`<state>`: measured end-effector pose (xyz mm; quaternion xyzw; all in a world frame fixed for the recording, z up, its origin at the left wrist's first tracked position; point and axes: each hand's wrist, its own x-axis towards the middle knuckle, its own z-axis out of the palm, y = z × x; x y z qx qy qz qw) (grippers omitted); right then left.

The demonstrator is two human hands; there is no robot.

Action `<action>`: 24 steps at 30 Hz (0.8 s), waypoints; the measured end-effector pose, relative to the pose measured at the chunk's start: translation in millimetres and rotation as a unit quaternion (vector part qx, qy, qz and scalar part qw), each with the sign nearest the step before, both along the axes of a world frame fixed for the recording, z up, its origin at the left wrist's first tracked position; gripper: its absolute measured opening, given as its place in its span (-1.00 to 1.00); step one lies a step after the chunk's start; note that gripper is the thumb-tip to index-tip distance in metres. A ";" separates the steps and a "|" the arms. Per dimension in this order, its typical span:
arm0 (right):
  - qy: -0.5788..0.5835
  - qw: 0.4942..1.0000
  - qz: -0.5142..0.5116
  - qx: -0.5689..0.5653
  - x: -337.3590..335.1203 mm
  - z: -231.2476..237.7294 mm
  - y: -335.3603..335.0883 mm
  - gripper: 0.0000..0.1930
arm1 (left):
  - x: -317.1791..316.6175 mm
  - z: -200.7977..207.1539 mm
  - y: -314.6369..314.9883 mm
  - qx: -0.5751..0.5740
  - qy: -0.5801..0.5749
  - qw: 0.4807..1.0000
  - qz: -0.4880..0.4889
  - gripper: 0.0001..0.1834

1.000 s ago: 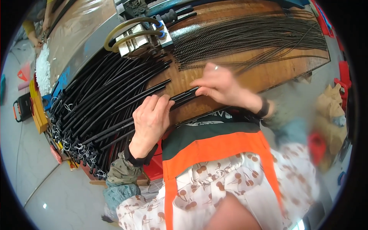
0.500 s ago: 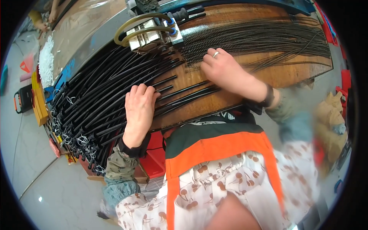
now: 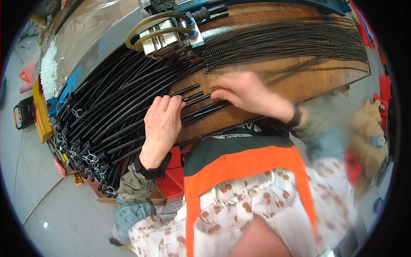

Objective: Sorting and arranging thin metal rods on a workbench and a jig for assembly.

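My left hand (image 3: 162, 122) is closed, with thumb and fingertips pinched on a thin black tube (image 3: 195, 95) near its end, which points right. Just to the right, my right hand (image 3: 244, 92) is pinched and slightly blurred. A thin dark coil spring (image 3: 216, 88) seems to show at its fingertips. Many black tubes (image 3: 115, 105) fan out to the left under and beyond my left hand, with white loops of string at their far left ends. A pile of long dark springs (image 3: 282, 42) lies beyond my right hand.
A metal clamp-like machine (image 3: 162, 40) with yellowish air hoses stands at the far side of the wooden table (image 3: 261, 81). White pieces (image 3: 49, 70) lie in a heap at far left. A yellow box (image 3: 42, 113) and a red bin (image 3: 173, 175) are near the table.
My right hand has come away from the spring pile, nearer and to the left, toward the tube end. My left hand has shifted slightly right.
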<state>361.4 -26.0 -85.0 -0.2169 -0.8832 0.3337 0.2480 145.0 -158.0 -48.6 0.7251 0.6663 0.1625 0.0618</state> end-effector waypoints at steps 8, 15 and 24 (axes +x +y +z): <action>0.062 0.997 0.000 -0.035 -1.7 -7.9 -3.3 -0.83 | 13.8 6.6 3.6 0.013 -0.041 0.999 -0.021 -0.87; 0.163 0.986 -0.004 0.031 2.2 -11.2 -2.5 -0.71 | 26.5 11.9 11.0 0.021 -0.059 0.998 -0.010 -0.84; 0.207 0.975 -0.079 0.013 10.0 -9.9 -8.6 -0.67 | 34.8 21.7 16.6 0.041 -0.076 0.996 -0.022 -0.86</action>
